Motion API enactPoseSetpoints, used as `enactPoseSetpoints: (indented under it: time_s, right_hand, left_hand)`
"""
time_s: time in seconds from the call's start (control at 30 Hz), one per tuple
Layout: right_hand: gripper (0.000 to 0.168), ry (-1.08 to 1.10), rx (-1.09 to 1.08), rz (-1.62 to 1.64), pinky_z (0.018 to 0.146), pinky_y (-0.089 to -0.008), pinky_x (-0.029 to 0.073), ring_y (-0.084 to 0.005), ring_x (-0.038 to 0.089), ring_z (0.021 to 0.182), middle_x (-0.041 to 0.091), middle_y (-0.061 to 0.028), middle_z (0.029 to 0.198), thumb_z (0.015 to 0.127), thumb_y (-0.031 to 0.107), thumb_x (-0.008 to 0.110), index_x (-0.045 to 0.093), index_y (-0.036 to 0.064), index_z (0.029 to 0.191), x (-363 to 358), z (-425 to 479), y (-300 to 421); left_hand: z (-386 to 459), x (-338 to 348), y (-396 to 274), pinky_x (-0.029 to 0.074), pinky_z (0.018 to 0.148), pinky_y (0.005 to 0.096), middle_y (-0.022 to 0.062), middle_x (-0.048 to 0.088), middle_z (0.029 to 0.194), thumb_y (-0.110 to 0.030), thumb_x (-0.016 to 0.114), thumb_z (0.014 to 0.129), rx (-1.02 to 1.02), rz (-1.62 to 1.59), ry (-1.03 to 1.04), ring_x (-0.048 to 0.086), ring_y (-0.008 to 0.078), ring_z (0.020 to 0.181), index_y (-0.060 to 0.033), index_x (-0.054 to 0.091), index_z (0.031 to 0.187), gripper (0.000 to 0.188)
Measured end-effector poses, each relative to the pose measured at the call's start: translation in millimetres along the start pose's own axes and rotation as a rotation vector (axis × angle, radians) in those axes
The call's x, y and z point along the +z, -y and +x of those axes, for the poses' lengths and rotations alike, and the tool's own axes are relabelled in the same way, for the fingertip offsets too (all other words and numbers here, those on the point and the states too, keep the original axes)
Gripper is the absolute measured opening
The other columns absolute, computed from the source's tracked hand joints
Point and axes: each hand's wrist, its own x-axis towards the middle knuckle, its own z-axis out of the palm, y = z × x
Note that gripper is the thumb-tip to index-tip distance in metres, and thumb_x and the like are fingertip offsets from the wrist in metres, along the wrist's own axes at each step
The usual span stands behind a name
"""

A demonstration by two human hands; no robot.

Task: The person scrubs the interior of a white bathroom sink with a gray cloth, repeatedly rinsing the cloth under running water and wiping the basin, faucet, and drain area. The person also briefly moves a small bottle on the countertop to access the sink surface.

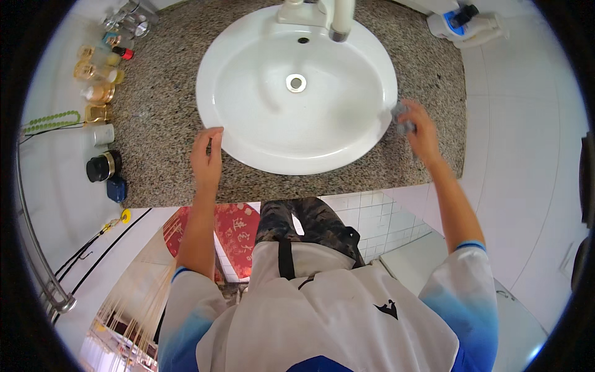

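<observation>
A white oval washbasin (297, 125) is set in a speckled granite countertop (162, 111). My left hand (208, 151) rests at the basin's lower left rim, fingers slightly bent, with nothing visible in it. To the right of the basin, my right hand (420, 130) has its fingers on a blurred grey object (403, 120) beside the rim; its kind cannot be told. At the back of the basin stands a pale faucet (341, 21) with a metal-tipped spout. The drain (296, 83) lies in the bowl, under a dark overflow hole (303, 40).
Bottles and jars, among them a black-lidded jar (100, 167) and a blue case (116, 189), line the countertop's left edge. A white jug-like bottle (483, 30) stands at the back right. The granite's front edge runs before my body.
</observation>
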Motion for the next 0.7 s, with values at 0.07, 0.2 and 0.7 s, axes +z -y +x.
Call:
enactPoseSetpoints:
  time_s: [0.07, 0.2, 0.7]
  right_hand:
    - [0.041, 0.020, 0.019, 0.057, 0.084, -0.0359, 0.052, -0.0340, 0.061, 0.109, 0.054, -0.0105, 0.136, 0.071, -0.013, 0.060, 0.065, 0.008, 0.106, 0.2, 62.7, -7.0]
    - [0.031, -0.176, -0.170, -0.222, 0.103, -0.0460, 0.039, -0.0357, 0.050, 0.122, 0.057, -0.0070, 0.133, 0.075, 0.004, 0.066, 0.068, 0.010, 0.106, 77.3, 64.2, -56.1]
    - [0.042, 0.398, 0.260, 0.617, 0.079, -0.0272, 0.051, -0.0140, 0.063, 0.086, 0.068, -0.0063, 0.102, 0.083, -0.001, 0.045, 0.063, 0.009, 0.119, 81.4, 89.4, 155.4]
  left_hand:
    - [19.5, 17.6, 2.9, 0.047, 0.086, 0.0339, 0.0139, 0.066, 0.100, -0.019, 0.055, 0.097, 0.145, 0.088, 0.022, 0.062, 0.0260, 0.095, 0.0000, 0.067, 0.101, 0.023]
    - [50.5, 35.4, 0.8, 0.046, 0.087, 0.0332, 0.0122, 0.066, 0.101, -0.021, 0.056, 0.097, 0.179, 0.091, 0.004, 0.062, 0.0238, 0.096, -0.0005, 0.067, 0.100, 0.024]
    - [25.5, -12.6, 2.1, 0.047, 0.087, 0.0326, 0.0106, 0.066, 0.103, -0.019, 0.058, 0.096, 0.081, 0.107, -0.061, 0.062, 0.0233, 0.098, -0.0020, 0.067, 0.103, 0.021]
